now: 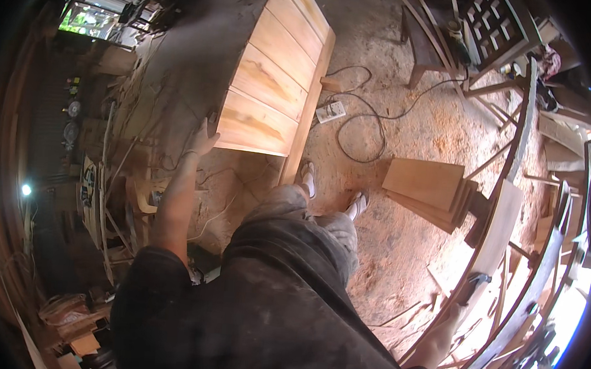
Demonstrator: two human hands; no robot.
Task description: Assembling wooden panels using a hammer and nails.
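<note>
A pale wooden panel of several joined boards (268, 74) stands at the upper middle, with a long wooden strip (306, 117) along its right side. My left hand (205, 140) is at the panel's near left corner, fingers extended and slightly apart. Whether it touches the edge I cannot tell. Far to the right, my right arm reaches out beside a long board (499, 227). There my right hand (460, 311) is closed around a dark tool that looks like a hammer (479, 279); its grip is partly hidden.
Stacked short boards (424, 182) lie right of my feet. A white power strip (330, 111) and a looping black cable (361, 158) rest on the dusty floor. Timber leans along the right, near a lattice wooden piece (495, 24). Wood scraps (74, 313) clutter the lower left.
</note>
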